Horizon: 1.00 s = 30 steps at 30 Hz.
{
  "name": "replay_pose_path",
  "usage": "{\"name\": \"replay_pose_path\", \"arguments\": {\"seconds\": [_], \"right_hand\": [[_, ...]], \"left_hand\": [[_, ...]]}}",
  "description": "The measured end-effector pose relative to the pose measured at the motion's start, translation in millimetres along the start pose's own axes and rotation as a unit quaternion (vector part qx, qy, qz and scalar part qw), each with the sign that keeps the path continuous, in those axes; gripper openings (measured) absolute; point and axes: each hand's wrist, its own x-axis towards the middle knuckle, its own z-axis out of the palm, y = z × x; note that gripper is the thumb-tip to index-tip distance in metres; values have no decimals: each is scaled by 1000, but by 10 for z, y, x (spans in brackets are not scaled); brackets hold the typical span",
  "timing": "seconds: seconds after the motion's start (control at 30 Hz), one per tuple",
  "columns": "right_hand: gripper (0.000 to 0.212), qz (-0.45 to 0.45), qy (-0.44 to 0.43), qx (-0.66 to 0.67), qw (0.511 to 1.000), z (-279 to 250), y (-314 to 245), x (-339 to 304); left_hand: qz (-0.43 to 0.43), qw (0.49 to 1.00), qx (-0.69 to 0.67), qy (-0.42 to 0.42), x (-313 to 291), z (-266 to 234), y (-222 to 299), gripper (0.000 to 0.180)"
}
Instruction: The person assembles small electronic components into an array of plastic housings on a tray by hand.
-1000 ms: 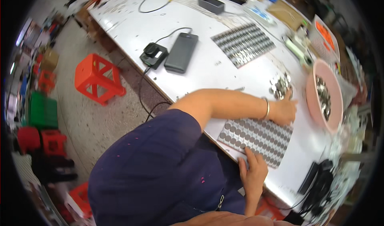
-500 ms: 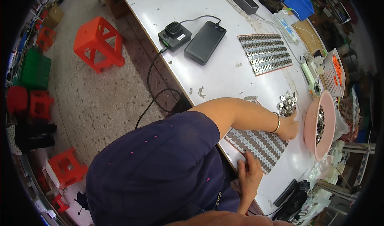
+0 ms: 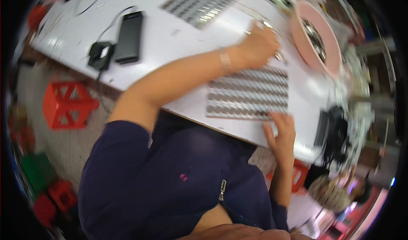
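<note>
A flat panel (image 3: 248, 93) with rows of dark oval recesses lies near the table's front edge. My left hand (image 3: 260, 46), a bracelet on its wrist, reaches past its far edge over small shiny metal parts (image 3: 278, 55). Those fingers are curled under and blurred, so what they hold is hidden. My right hand (image 3: 282, 134) is at the panel's near right corner, thumb and index finger apart, fingertips on or beside its edge. Farther back lies a second panel (image 3: 202, 4) set with rows of metal pieces.
A pink bowl (image 3: 297, 38) holding metal parts stands tilted at the right. At the left lie a black power bank (image 3: 129, 38) and a small black device (image 3: 101, 55) with cables. Black items (image 3: 333, 131) sit at the right edge. A red stool (image 3: 68, 104) stands on the floor.
The view has turned, so the table appears squarer in front of me. My left hand has moved from beside the metal parts to over them. My right hand stays at the panel's edge.
</note>
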Motion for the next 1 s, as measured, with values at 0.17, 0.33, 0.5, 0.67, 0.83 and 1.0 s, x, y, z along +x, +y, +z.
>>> {"name": "replay_pose_path", "arguments": {"seconds": [0.17,0.33,0.5,0.67,0.83,1.0], "right_hand": [[54,84,9,-103,991,-47,282,-176],[36,110,-22,-37,993,-211,339,-173],[20,78,91,98,988,-71,673,794],[23,60,59,49,995,392,832,1371],[21,23,111,25,993,515,888,1509],[17,221,92,199,950,193,1061,1384]], "left_hand": [[17,989,-26,-144,-762,-372,580,58],[34,979,-10,-202,-1052,-355,802,74],[41,981,-3,-192,-1080,-336,820,74],[44,982,-4,-184,-1053,-302,831,73],[44,984,4,-175,-1077,-325,814,73],[40,983,2,-180,-1066,-299,811,72]]}}
